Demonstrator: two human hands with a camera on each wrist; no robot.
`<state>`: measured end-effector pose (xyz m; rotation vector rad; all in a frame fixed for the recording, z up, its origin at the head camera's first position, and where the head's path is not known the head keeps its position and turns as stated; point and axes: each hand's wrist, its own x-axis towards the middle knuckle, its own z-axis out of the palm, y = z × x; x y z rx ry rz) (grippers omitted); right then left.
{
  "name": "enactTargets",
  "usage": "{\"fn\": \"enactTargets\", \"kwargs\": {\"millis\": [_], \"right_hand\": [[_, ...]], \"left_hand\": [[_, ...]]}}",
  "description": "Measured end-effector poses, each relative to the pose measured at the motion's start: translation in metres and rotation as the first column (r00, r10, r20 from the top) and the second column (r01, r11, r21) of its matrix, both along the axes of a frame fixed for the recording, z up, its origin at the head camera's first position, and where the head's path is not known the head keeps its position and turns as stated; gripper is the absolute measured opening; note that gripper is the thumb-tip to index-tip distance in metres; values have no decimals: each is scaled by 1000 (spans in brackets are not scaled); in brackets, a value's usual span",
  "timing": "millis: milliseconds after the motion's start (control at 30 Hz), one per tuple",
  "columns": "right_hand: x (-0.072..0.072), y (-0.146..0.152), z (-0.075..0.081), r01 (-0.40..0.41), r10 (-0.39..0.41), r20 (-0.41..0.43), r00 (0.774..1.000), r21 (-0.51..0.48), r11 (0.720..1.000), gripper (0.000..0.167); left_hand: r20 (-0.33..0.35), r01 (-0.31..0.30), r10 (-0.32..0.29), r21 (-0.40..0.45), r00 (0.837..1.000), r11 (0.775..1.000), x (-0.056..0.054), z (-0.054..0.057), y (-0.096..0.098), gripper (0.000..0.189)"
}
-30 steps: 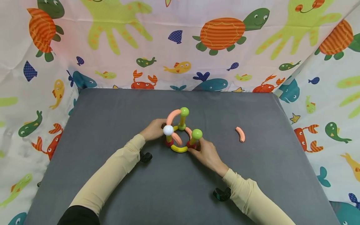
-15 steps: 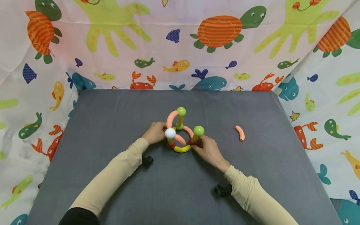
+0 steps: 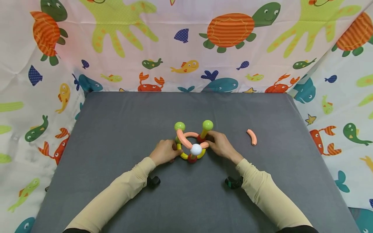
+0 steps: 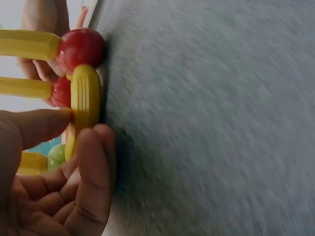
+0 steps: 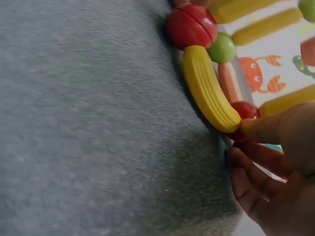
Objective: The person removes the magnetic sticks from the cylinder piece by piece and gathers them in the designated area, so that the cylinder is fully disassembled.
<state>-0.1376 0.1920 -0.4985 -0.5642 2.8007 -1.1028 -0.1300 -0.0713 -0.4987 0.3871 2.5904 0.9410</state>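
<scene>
A toy frame of balls and sticks stands on the grey table. Its base is a ring of yellow and pink curved sticks joined by red and green balls. Uprights carry a white ball point(image 3: 196, 149) at the front and green balls point(image 3: 208, 125) behind. A pink curved stick point(image 3: 184, 139) links the white ball to the left green ball point(image 3: 179, 126). At the ring's left, my left hand point(image 3: 165, 151) pinches a yellow curved stick point(image 4: 86, 96) between thumb and fingers. My right hand point(image 3: 222, 145) grips the ring's right side, its thumb on another yellow curved stick point(image 5: 209, 88) beside a red ball point(image 5: 246, 109).
A loose pink curved stick point(image 3: 252, 137) lies on the grey tabletop point(image 3: 262, 116) to the right. Black wrist devices point(image 3: 153, 182) sit under both forearms. Cloth printed with sea animals point(image 3: 116, 74) surrounds the table at the back and sides.
The frame has turned counterclockwise seen from above: the white ball swung to the front centre, the right green ball went back. My left hand came slightly nearer, my right hand moved farther away.
</scene>
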Motion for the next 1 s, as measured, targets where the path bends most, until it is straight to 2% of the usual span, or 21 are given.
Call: {"fn": "enactTargets", "kwargs": {"millis": [67, 100, 133, 167, 200, 233, 267, 300, 333, 367, 400, 433, 467, 533, 567, 733, 900, 1000], "right_hand": [[1, 5, 2, 11, -11, 28, 1000, -11, 1000, 28], [3, 9, 5, 32, -31, 25, 999, -19, 999, 29], [6, 12, 10, 52, -52, 7, 999, -32, 998, 29], [10, 15, 15, 69, -70, -26, 997, -61, 996, 27], [14, 19, 22, 74, -82, -75, 994, -102, 992, 26], [19, 21, 31, 63, -84, -142, 986, -146, 987, 25], [24, 23, 39, 29, -69, -217, 974, -184, 982, 23], [29, 23, 47, -26, -36, -293, 955, -205, 979, 22], [33, 22, 56, -93, 13, -359, 933, -205, 974, 22], [37, 20, 62, -159, 70, -414, 908, -184, 970, 22], [40, 18, 68, -217, 131, -457, 880, -142, 966, 24], [42, 15, 71, -262, 188, -486, 854, -89, 961, 26], [44, 11, 73, -291, 235, -495, 837, -36, 956, 29], [46, 4, 74, -310, 298, -495, 816, 59, 949, 32], [46, 1, 74, -309, 313, -495, 810, 93, 947, 33], [43, -7, 70, -288, 331, -500, 801, 163, 944, 28], [41, -6, 70, -271, 333, -538, 775, 193, 943, 23], [41, -7, 68, -264, 336, -551, 764, 207, 942, 21]], "left_hand": [[-113, -10, 11, 2, 994, 1000, 6, 1, -2, 25], [-206, -16, 17, 6, 978, 1000, 9, 5, -4, 23], [-315, -18, 23, 17, 949, 1000, 13, 10, -7, 19], [-440, -13, 27, 36, 898, 999, 17, 19, -10, 15], [-564, 2, 28, 53, 826, 999, 22, 29, -13, 10], [-669, 33, 22, 69, 743, 997, 26, 41, -15, 5], [-759, 82, -3, 66, 651, 994, 29, 53, -16, 1], [-832, 137, -45, 38, 552, 990, 32, 66, -15, 6], [-880, 196, -94, -1, 466, 981, 34, 77, -13, 11], [-908, 243, -150, -56, 390, 968, 34, 87, -10, 15], [-920, 275, -207, -115, 333, 955, 35, 94, -6, 18], [-923, 293, -258, -172, 287, 941, 35, 99, -1, 21], [-919, 298, -303, -225, 251, 928, 34, 101, 4, 23], [-904, 284, -370, -304, 215, 909, 33, 101, 12, 24], [-897, 271, -392, -332, 206, 903, 32, 100, 15, 24], [-884, 254, -430, -380, 184, 890, 31, 91, 21, 21], [-882, 268, -440, -388, 168, 882, 28, 93, 24, 13], [-883, 274, -438, -384, 171, 882, 28, 93, 24, 10]]}}
